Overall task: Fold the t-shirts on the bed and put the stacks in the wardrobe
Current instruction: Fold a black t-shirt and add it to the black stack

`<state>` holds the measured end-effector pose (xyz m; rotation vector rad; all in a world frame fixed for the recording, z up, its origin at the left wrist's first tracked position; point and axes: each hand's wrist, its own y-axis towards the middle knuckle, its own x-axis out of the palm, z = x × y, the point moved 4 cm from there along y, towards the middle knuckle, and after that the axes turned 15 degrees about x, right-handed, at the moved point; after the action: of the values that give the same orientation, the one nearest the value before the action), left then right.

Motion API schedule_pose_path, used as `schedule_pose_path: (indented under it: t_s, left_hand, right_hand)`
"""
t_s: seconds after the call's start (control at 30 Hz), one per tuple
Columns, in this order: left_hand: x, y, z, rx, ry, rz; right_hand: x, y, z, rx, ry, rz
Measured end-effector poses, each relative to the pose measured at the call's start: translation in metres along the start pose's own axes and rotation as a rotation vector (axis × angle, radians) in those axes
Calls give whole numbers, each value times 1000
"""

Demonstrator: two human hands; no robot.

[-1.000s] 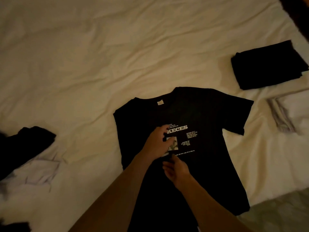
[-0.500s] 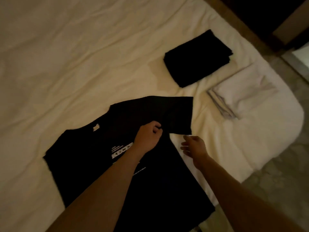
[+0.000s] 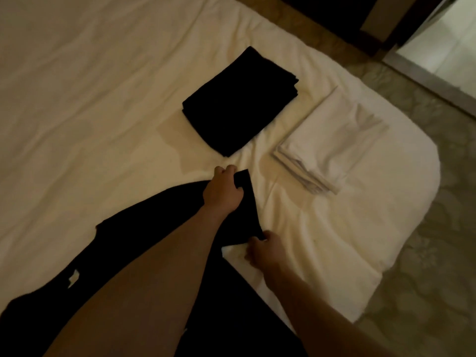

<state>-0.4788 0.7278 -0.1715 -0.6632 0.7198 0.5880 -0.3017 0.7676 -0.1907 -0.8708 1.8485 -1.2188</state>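
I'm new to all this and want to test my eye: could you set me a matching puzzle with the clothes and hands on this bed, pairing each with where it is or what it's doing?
Column one:
1. black folded stack
2. white folded stack
3. black t-shirt
4. left hand

Column two:
A. spread out on the bed, only partly folded
B. lies nearest the bed's rounded corner
C. grips the t-shirt's sleeve at its far end
D. lies just beyond the hands, left of the white stack

Pairs: 1-D, 2-B, 3-A, 4-C
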Motion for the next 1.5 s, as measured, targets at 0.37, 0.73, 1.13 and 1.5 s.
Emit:
schedule_pose_path:
  t_s: [0.37,0.73,1.13,1.5]
  left_hand:
    - [-45,-16,23,-15,-335,346]
    - [-87,-158,-64,-198,-737,518]
    - [-4,-342,-146,-562,-248,674]
    - [23,-348,-159,-554,80,416]
  right_hand:
    - [-33,-40,-34,-365,-48,188]
    - [37,-116,5,-828,-508,263]
    - [108,-109,51,-875,-1455,327]
    - [162,-86,41,-1137,-1689,254]
